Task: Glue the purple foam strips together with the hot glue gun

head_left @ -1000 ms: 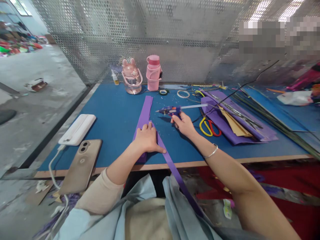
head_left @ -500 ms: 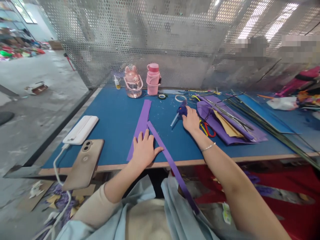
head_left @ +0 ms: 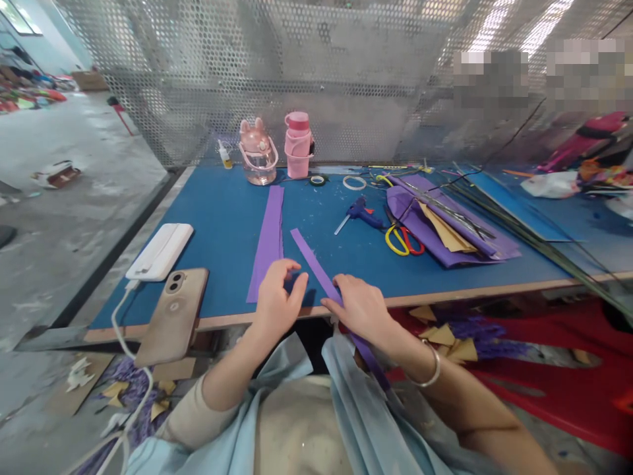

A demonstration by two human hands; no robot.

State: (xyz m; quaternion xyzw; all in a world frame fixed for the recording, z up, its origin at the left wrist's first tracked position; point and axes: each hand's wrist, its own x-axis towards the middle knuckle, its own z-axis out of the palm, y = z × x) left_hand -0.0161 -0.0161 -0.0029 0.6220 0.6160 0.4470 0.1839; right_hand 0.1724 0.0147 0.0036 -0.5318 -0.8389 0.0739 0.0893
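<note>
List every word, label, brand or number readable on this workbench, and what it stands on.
None can be read.
Beige smartphone, lying camera side up: no legible mark.
Small white glue bottle: label too small to read.
Pink cylindrical bottle and blue glue gun: no readable print.

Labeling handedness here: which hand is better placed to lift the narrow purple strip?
Right, probably. The right hand already lies on the narrow purple strip at the table edge; the left hand sits beside it, fingers curled, apparently holding nothing.

glue gun (head_left: 360, 214) set down, right hand (head_left: 360, 309) now on narrow purple strip (head_left: 316, 264)
</note>
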